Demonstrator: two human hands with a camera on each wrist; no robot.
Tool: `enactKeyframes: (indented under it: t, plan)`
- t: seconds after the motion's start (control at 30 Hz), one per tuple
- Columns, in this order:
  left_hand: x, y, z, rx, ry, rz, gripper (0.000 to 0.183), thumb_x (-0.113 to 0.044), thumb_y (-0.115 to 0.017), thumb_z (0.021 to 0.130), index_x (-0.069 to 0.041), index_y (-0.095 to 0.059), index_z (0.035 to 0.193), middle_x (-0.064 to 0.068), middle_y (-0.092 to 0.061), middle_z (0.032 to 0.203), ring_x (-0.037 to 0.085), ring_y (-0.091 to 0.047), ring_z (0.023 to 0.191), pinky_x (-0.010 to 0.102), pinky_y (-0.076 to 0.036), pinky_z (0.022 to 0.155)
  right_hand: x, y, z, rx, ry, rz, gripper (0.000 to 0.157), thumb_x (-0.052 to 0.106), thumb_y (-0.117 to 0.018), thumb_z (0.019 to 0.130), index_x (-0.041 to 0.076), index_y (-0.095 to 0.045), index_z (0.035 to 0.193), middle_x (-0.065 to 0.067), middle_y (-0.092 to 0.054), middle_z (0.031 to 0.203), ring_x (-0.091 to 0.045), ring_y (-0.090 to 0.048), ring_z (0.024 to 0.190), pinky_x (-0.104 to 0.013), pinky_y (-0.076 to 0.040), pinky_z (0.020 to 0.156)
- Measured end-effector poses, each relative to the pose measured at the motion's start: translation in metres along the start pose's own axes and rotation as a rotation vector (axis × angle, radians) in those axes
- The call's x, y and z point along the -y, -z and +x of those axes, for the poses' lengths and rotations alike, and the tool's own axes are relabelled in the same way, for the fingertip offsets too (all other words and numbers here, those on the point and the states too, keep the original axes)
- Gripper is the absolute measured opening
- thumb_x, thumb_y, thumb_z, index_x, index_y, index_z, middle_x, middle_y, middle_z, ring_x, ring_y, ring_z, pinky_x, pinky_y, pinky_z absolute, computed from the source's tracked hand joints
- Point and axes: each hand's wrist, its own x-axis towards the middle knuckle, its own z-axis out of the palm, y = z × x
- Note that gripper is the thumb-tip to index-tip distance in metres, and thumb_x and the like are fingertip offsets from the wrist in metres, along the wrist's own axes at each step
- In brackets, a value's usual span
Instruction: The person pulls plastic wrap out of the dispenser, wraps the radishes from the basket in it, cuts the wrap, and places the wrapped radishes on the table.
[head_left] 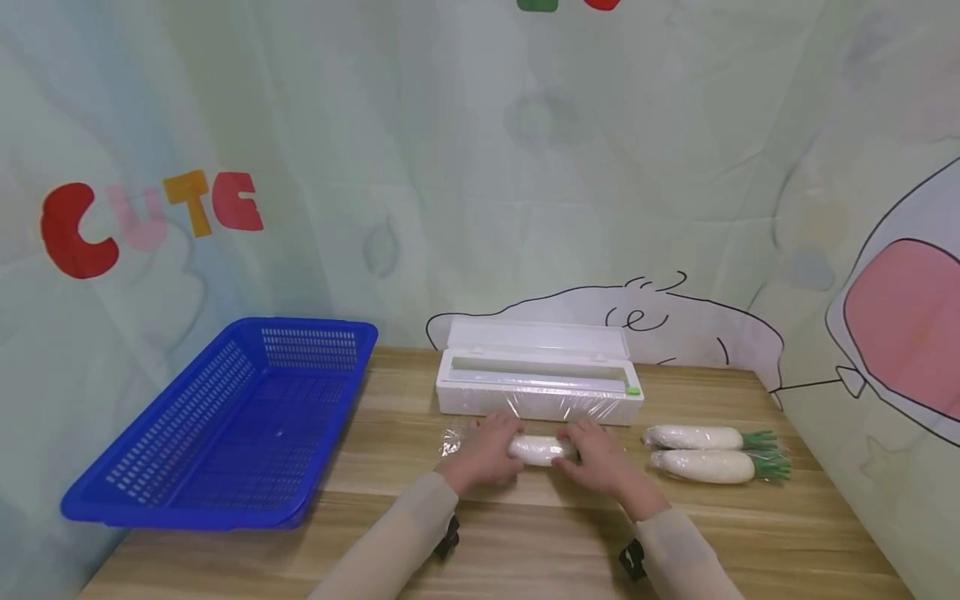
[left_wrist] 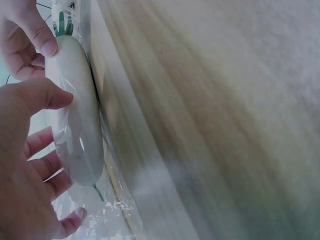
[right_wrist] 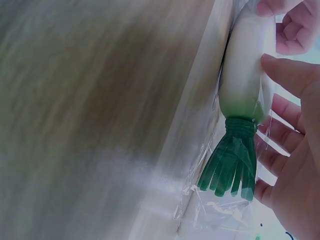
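Observation:
A white radish (head_left: 536, 450) with clear plastic film round it lies crosswise on the table, between my two hands. My left hand (head_left: 489, 452) holds its tapered end, thumb on the near side and fingers behind, as the left wrist view shows. The leafy end is in my right hand (head_left: 597, 457), whose thumb and fingers sit on either side of the root. Green leaves (right_wrist: 232, 162) show through the film in the right wrist view. Just behind, a white cling film dispenser (head_left: 468, 398) stands with its lid up, and film (head_left: 555, 406) stretches down its front towards the radish.
To the right, two wrapped radishes (head_left: 693, 437) (head_left: 712, 467) with green tops lie side by side. A large blue basket (head_left: 315, 450) stands on the left of the wooden table (head_left: 540, 550). A printed curtain (head_left: 465, 167) hangs behind the table.

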Motion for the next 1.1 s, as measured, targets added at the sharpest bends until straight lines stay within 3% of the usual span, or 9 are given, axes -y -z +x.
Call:
enactKeyframes:
  t: [0.23,0.63,0.9,1.1]
  plan:
    - [0.001,-0.002,0.005,-0.015,0.018,-0.007,0.031,-0.023,-0.069,0.077,-0.011,-0.064,0.104,-0.002,-0.062,0.1,0.016,-0.049,0.096,0.047,-0.031,0.095,-0.004,-0.001,0.002,-0.029,0.01,-0.013,0.033,0.028,-0.073,0.083,0.007,-0.067,0.108,-0.007,-0.064,0.103,-0.027,-0.06,0.097,-0.047,-0.045,0.087]
    - [0.007,-0.006,0.008,-0.017,0.039,0.108,0.038,-0.031,-0.062,0.086,-0.013,-0.066,0.119,0.002,-0.058,0.114,0.02,-0.051,0.109,0.052,-0.035,0.097,-0.009,-0.003,0.009,-0.022,0.033,0.034,0.034,0.025,-0.068,0.089,0.001,-0.067,0.113,-0.013,-0.066,0.108,-0.032,-0.061,0.103,-0.047,-0.047,0.092]
    - [0.005,-0.002,0.005,-0.028,-0.003,0.08,0.041,-0.03,-0.063,0.086,-0.01,-0.063,0.122,0.004,-0.06,0.119,0.023,-0.052,0.114,0.05,-0.036,0.096,-0.012,-0.005,0.008,-0.006,0.034,0.077,0.035,0.023,-0.068,0.088,0.0,-0.066,0.114,-0.015,-0.065,0.112,-0.033,-0.061,0.104,-0.048,-0.047,0.092]
    - [0.001,0.002,0.007,-0.051,-0.031,0.104,0.044,-0.034,-0.062,0.087,-0.011,-0.061,0.125,0.005,-0.06,0.12,0.023,-0.052,0.114,0.048,-0.037,0.095,-0.015,-0.002,0.004,-0.061,0.067,0.088,0.031,0.02,-0.07,0.087,0.0,-0.066,0.11,-0.013,-0.064,0.109,-0.03,-0.062,0.101,-0.046,-0.049,0.09]
